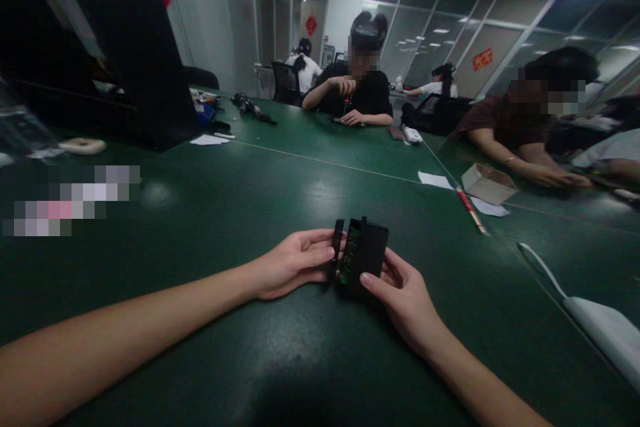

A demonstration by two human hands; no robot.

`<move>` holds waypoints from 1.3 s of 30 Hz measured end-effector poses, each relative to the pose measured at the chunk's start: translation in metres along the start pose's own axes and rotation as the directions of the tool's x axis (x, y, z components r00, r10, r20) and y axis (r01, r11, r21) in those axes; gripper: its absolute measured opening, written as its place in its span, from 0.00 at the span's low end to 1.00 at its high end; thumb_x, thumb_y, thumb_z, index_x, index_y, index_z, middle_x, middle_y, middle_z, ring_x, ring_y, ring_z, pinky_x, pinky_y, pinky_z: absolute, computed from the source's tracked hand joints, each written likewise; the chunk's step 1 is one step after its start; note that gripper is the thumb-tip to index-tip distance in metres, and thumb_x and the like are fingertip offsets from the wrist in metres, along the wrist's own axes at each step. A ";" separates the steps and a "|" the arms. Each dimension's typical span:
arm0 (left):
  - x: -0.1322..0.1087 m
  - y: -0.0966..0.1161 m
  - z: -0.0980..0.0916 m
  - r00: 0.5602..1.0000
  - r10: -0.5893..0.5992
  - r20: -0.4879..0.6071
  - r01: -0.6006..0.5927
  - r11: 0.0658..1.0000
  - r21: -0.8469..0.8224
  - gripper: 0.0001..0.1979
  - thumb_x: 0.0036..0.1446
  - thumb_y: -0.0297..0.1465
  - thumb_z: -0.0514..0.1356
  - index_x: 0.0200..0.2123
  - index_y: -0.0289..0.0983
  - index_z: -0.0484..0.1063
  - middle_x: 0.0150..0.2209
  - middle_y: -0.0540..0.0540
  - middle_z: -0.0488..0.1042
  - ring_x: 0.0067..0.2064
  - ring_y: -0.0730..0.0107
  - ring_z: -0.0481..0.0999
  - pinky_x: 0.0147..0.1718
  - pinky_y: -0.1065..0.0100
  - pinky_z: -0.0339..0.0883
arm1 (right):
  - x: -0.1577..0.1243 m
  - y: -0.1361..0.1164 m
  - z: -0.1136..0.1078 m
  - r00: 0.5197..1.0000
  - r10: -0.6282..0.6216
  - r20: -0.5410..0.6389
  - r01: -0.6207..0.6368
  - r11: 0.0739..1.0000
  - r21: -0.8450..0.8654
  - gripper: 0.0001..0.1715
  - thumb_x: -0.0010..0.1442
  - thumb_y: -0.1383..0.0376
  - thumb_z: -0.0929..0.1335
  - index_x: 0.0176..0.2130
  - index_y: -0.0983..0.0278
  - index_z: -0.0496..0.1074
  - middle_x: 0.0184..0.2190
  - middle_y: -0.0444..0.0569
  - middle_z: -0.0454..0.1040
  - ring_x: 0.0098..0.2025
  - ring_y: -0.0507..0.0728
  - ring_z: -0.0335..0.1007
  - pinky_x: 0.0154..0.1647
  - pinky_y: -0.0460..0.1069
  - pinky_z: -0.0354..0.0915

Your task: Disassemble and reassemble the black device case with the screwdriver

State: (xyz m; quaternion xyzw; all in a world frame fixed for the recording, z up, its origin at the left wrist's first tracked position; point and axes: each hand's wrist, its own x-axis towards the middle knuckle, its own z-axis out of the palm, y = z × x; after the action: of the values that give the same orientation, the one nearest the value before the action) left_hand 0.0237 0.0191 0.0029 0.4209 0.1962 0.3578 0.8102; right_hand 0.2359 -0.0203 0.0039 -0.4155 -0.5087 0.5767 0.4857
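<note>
Over the middle of the green table (280, 353), my right hand (400, 293) grips a black plastic box (373, 250), its thumb on the front face. The box's left side is open, and a green circuit board (349, 257) shows inside. My left hand (295, 261) pinches a narrow black end panel (337, 247) between thumb and fingers. The panel stands upright beside the open side, with a small gap between them at the top. Whether they touch lower down I cannot tell.
A small cardboard box (487, 185), white paper (435, 179) and a red stick-like item (471, 210) lie at right, near a white pouch with a strap (605, 320). A black upright panel (145, 47) stands at left. Co-workers (370, 90) sit across the table.
</note>
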 end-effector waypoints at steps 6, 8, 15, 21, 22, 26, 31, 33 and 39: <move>-0.001 -0.004 0.007 0.996 0.021 -0.086 -0.020 1.000 0.014 0.24 0.56 0.30 0.67 0.56 0.38 0.70 0.58 0.36 0.70 0.56 0.55 0.73 0.49 0.59 0.68 | -0.001 -0.007 0.010 0.999 -0.001 -0.042 -0.002 0.998 -0.057 0.32 0.50 0.64 0.78 0.53 0.61 0.71 0.53 0.52 0.77 0.54 0.63 0.75 0.60 0.59 0.66; -0.001 -0.007 0.010 0.993 0.037 -0.112 -0.034 0.999 0.021 0.24 0.56 0.29 0.67 0.56 0.38 0.69 0.60 0.37 0.69 0.57 0.55 0.72 0.48 0.61 0.68 | -0.001 -0.005 0.012 0.997 -0.009 -0.078 0.003 0.997 -0.082 0.33 0.48 0.64 0.78 0.52 0.61 0.70 0.52 0.52 0.77 0.53 0.63 0.75 0.58 0.59 0.68; -0.001 -0.014 0.012 0.982 0.096 -0.162 -0.081 0.992 0.098 0.25 0.57 0.30 0.66 0.57 0.37 0.67 0.59 0.35 0.71 0.54 0.55 0.75 0.47 0.62 0.69 | -0.002 -0.001 0.017 0.993 -0.044 -0.106 0.034 0.994 -0.103 0.34 0.48 0.64 0.77 0.53 0.62 0.69 0.52 0.54 0.77 0.52 0.63 0.76 0.54 0.58 0.71; 0.000 -0.016 0.012 0.976 0.141 -0.164 -0.130 0.989 0.076 0.26 0.56 0.28 0.66 0.57 0.36 0.66 0.58 0.35 0.71 0.54 0.55 0.75 0.49 0.61 0.69 | -0.003 0.001 0.018 0.994 -0.034 -0.102 0.024 0.995 -0.096 0.36 0.49 0.65 0.77 0.56 0.62 0.67 0.53 0.54 0.76 0.52 0.63 0.76 0.55 0.59 0.71; 0.000 -0.016 0.012 0.976 0.142 -0.166 -0.131 0.989 0.075 0.26 0.56 0.28 0.66 0.57 0.36 0.66 0.58 0.35 0.71 0.54 0.55 0.75 0.49 0.61 0.69 | -0.002 0.001 0.018 0.996 -0.029 -0.084 0.021 0.995 -0.099 0.36 0.50 0.65 0.76 0.57 0.62 0.67 0.54 0.53 0.76 0.53 0.63 0.75 0.56 0.59 0.70; 0.000 -0.016 0.013 0.979 0.141 -0.147 -0.131 0.989 0.073 0.27 0.56 0.27 0.66 0.59 0.35 0.65 0.58 0.34 0.71 0.57 0.54 0.74 0.51 0.62 0.68 | -0.002 -0.002 0.018 0.999 -0.037 0.025 0.041 0.981 -0.192 0.31 0.57 0.62 0.73 0.59 0.59 0.67 0.59 0.51 0.72 0.59 0.63 0.69 0.60 0.59 0.66; 0.000 -0.018 0.013 0.983 0.165 -0.080 -0.154 0.979 0.132 0.29 0.55 0.28 0.67 0.59 0.35 0.65 0.56 0.35 0.73 0.57 0.53 0.74 0.55 0.58 0.65 | -0.001 -0.003 0.020 0.984 -0.120 0.128 0.163 0.896 -0.413 0.26 0.63 0.60 0.69 0.60 0.58 0.67 0.61 0.50 0.68 0.62 0.63 0.65 0.64 0.60 0.60; -0.001 -0.018 0.014 0.981 0.187 -0.058 -0.173 0.967 0.188 0.29 0.54 0.29 0.68 0.58 0.35 0.66 0.55 0.36 0.74 0.56 0.53 0.74 0.56 0.57 0.64 | -0.001 -0.002 0.021 0.976 -0.156 0.152 0.212 0.839 -0.501 0.32 0.59 0.60 0.72 0.60 0.57 0.65 0.60 0.51 0.68 0.61 0.64 0.65 0.63 0.61 0.60; -0.003 -0.015 0.015 0.977 0.184 -0.110 -0.166 0.975 0.150 0.30 0.51 0.30 0.70 0.57 0.39 0.67 0.55 0.40 0.73 0.56 0.58 0.73 0.54 0.60 0.65 | -0.007 0.001 0.019 0.966 -0.191 0.175 0.258 0.762 -0.593 0.39 0.60 0.63 0.71 0.65 0.58 0.55 0.60 0.53 0.67 0.62 0.64 0.63 0.63 0.61 0.59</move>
State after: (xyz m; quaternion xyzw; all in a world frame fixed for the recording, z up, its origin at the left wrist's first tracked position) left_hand 0.0377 0.0029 -0.0011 0.4693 0.2326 0.4387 0.7303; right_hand 0.2182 -0.0310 0.0050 -0.4556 -0.7382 0.3396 0.3636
